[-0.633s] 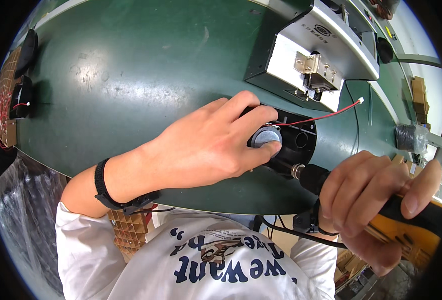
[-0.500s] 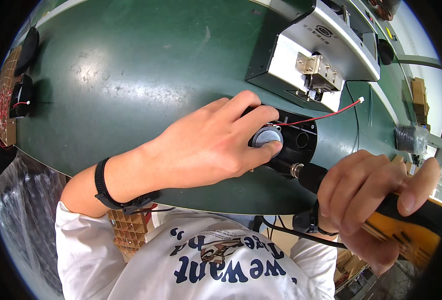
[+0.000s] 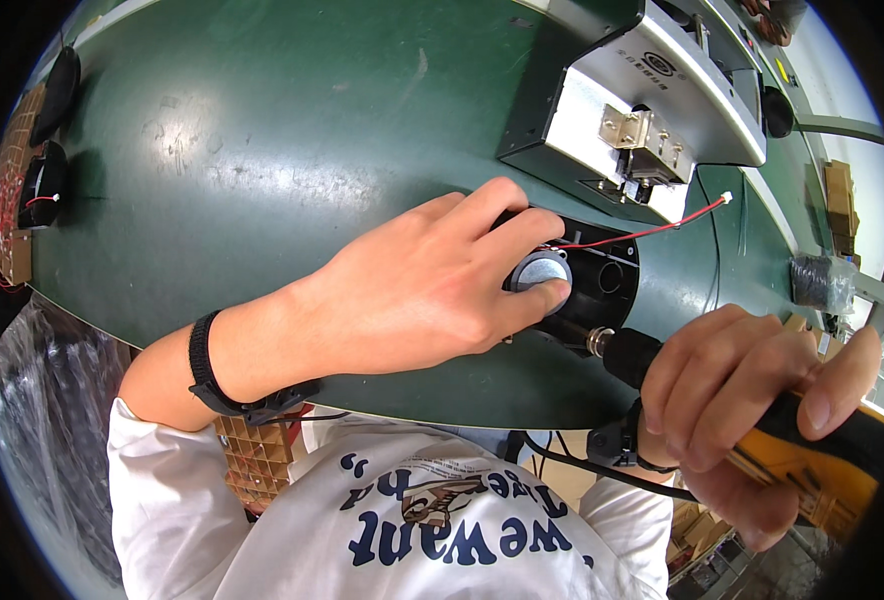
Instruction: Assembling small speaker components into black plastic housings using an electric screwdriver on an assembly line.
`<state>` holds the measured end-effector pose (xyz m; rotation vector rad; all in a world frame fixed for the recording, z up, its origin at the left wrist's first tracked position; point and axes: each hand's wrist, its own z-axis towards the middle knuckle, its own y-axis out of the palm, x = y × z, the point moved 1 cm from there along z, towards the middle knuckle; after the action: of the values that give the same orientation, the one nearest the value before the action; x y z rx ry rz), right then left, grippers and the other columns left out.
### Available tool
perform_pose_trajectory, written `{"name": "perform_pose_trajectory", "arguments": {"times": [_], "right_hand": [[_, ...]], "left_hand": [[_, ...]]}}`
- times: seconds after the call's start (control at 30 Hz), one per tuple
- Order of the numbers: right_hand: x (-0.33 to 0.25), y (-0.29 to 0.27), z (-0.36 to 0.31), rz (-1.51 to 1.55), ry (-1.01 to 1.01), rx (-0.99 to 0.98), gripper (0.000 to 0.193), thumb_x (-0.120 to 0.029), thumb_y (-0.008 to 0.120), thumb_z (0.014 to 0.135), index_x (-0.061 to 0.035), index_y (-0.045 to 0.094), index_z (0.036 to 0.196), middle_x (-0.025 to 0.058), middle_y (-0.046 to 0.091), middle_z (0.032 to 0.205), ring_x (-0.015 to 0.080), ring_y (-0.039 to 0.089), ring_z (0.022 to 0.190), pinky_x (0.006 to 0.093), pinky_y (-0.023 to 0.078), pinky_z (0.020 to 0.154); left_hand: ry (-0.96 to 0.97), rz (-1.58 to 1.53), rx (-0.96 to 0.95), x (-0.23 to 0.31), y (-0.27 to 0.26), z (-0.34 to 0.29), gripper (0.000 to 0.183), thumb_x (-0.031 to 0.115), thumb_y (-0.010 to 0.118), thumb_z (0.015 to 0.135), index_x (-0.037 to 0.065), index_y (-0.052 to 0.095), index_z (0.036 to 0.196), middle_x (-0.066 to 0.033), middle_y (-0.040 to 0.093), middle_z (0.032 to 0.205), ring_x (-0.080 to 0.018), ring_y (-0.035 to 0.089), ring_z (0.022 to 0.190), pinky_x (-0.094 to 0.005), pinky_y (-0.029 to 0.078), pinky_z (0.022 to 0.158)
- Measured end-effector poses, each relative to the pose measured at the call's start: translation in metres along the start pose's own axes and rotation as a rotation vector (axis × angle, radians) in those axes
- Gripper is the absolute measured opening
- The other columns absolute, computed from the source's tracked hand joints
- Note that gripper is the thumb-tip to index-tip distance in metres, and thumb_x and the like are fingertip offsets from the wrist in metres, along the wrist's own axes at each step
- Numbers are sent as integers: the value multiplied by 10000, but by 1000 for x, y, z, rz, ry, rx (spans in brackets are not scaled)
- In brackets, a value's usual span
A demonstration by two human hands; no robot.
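My left hand (image 3: 432, 275) curls over a black plastic shell (image 3: 617, 255) on the green bench, with fingers over its far edge. Its thumb presses on a small round speaker (image 3: 542, 275) with a grey back, seated in the shell. From the speaker a thin red wire (image 3: 652, 232) with a white plug stretches right, past the shell's edge. My right hand (image 3: 727, 400) is wrapped around an orange and black electric screwdriver (image 3: 812, 470). Its metal nose points at the shell's near side, beside the speaker; the bit's tip is hard to make out.
Behind the shell stands a silver and black machine (image 3: 642, 110) with a metal bracket on its front. Two more black shells (image 3: 44, 185) sit at the far left by a divided cardboard box (image 3: 17, 150). A black cable (image 3: 602, 480) runs below the bench edge.
The whole view has shifted slightly, with bench items appearing a little farther right. Both hands keep their grips, and the screwdriver stays at the shell's near side.
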<state>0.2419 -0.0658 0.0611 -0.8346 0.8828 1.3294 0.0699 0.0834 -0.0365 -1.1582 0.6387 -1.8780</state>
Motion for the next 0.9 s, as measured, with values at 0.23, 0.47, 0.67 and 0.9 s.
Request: {"name": "perform_pose_trajectory", "arguments": {"times": [0.23, 0.47, 0.67, 0.9], "right_hand": [[-3, 1, 2, -21, 34, -30, 611, -391, 882, 894, -150, 435, 1232, 7, 649, 612, 139, 623, 439, 251, 520, 421], [-2, 2, 2, -34, 20, -23, 588, -381, 868, 903, -139, 440, 1227, 12, 645, 605, 143, 620, 433, 246, 512, 413], [-1, 2, 2, -36, 31, -10, 578, -389, 860, 910, -136, 442, 1220, 8, 643, 604, 136, 605, 428, 243, 500, 415], [3, 2, 3, -37, 5, -43, 577, -392, 853, 923, -135, 440, 1232, 4, 640, 607, 134, 599, 427, 247, 500, 417]], "left_hand": [[10, 36, 12, 0, 1, -1, 562, 193, 899, 637, 130, 784, 1184, -131, 595, 1310, -334, 594, 1092, -383, 602, 746], [3, 43, 8, 0, 3, -2, 553, 187, 895, 632, 126, 775, 1168, -126, 594, 1288, -325, 594, 1085, -384, 598, 736], [-5, 37, -4, 0, 3, -1, 559, 184, 894, 627, 127, 772, 1170, -121, 592, 1290, -319, 594, 1090, -381, 600, 746], [2, 42, 1, 0, 4, -2, 556, 190, 886, 628, 117, 772, 1167, -120, 590, 1290, -319, 590, 1104, -384, 604, 783]]}}
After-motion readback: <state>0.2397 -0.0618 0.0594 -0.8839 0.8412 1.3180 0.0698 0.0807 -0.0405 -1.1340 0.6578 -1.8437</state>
